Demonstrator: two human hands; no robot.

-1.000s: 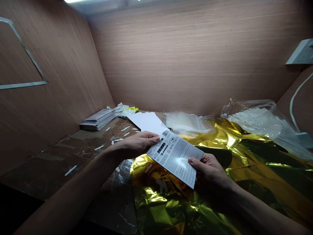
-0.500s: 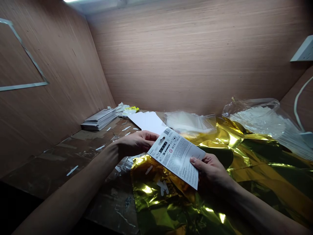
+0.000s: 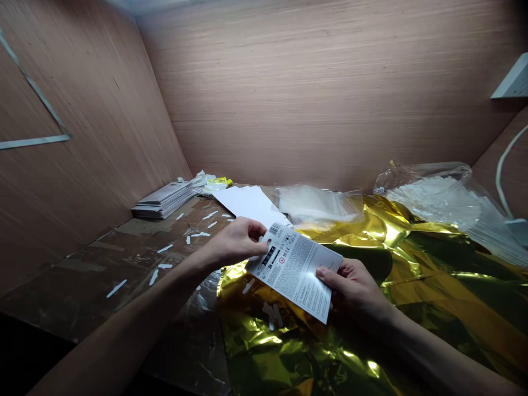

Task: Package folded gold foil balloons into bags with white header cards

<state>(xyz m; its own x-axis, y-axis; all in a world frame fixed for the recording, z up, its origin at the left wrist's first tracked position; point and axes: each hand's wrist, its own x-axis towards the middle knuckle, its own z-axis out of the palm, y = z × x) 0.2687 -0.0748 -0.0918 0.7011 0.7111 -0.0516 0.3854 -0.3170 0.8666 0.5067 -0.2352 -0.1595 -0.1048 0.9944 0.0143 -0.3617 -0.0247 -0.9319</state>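
A white printed card [image 3: 295,272] with a barcode and a hang slot is held tilted above gold foil [image 3: 256,341]. My right hand [image 3: 350,283] grips its lower right edge, thumb on the printed face and fingers behind. At the upper left end, my left hand [image 3: 243,239] pinches the card by the hang slot, its thumb over part of the slot. Small white slot-shaped pieces [image 3: 272,315] lie on the foil beneath the card, and more are scattered on the brown taped surface to the left.
A stack of cards [image 3: 163,201] stands at the back left, beside a yellow and white packet [image 3: 218,184]. Blank white sheets [image 3: 249,203] and clear bags [image 3: 317,203] lie behind the hands. A clear bag of white pieces [image 3: 437,198] rests at the back right.
My left thumb has moved onto the card's hang slot, which was uncovered before. The card has shifted slightly left and down in the view.
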